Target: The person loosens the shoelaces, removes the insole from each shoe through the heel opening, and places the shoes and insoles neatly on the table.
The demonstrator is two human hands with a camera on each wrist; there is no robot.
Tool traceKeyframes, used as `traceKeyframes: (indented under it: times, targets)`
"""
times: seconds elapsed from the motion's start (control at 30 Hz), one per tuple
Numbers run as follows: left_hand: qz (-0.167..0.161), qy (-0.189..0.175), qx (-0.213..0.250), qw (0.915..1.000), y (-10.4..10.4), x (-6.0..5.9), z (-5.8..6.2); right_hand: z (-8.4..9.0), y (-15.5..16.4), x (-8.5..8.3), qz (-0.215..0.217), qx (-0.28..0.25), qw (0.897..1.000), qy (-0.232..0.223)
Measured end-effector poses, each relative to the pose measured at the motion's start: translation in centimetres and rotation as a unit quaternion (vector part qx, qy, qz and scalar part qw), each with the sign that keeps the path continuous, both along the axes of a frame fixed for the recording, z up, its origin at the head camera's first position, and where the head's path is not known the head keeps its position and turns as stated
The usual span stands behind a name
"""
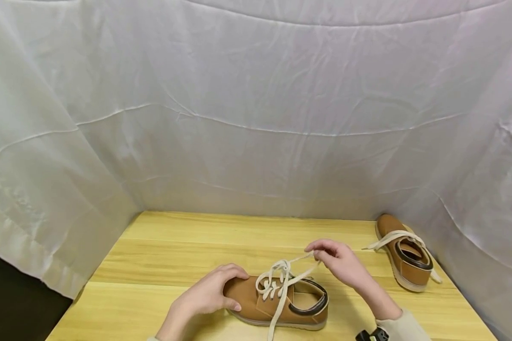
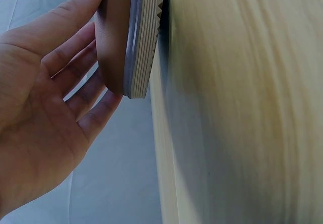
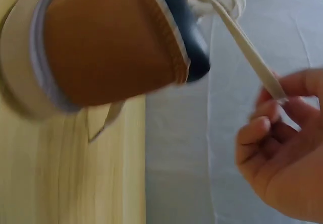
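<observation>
A brown shoe [image 1: 249,300] with a dark collar lies on the table, its toe to the left and its heel to the right. My left hand [image 1: 211,290] holds the toe, thumb on the near side and fingers on the far side; the left wrist view shows them around the toe cap [image 2: 112,42]. Cream laces are tied in a loose bow or knot [image 1: 285,267] above the tongue. My right hand [image 1: 340,263], raised behind the heel, pinches a lace end [image 3: 252,57] between thumb and fingers, drawn taut from the knot. Another lace end [image 1: 278,310] hangs down the shoe's near side.
A second brown shoe [image 1: 414,270] with loose cream laces sits at the table's right edge, toe pointing away. The wooden table [image 1: 162,255] is enclosed by grey-white curtains [image 1: 260,161] at the back and both sides.
</observation>
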State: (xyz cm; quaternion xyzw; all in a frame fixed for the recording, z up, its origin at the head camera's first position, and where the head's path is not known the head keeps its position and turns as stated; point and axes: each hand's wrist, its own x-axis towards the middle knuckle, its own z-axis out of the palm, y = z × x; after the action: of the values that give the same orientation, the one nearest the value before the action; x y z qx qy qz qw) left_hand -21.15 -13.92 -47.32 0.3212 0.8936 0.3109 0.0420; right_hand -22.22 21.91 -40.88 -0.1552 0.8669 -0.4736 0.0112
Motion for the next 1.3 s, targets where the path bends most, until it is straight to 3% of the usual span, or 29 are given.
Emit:
traceKeyframes:
  times: [0.13, 0.23, 0.53, 0.9, 1.3]
  targets:
    - [0.0, 0.001, 0.001, 1.0, 0.0, 0.0, 0.2, -0.9, 0.5, -0.2, 0.087, 0.101, 0.991, 0.022]
    - [0.0, 0.001, 0.002, 1.0, 0.1, 0.0, 0.3, -1.5, 0.2, -0.2, 0.111, 0.133, 0.984, 0.039]
    - [-0.001, 0.004, -0.002, 1.0, 0.1, 0.1, 0.1, -2.8, -2.0, -0.5, 0.082, 0.115, 0.986, 0.088]
    - [0.002, 0.001, -0.001, 1.0, 0.0, 0.1, 0.1, -3.3, -3.7, -0.9, 0.075, 0.079, 0.981, 0.161]
    - [-0.001, 0.0, -0.001, 1.0, 0.0, 0.1, 0.1, -2.7, -2.5, -1.6, 0.017, 0.088, 0.967, 0.237]
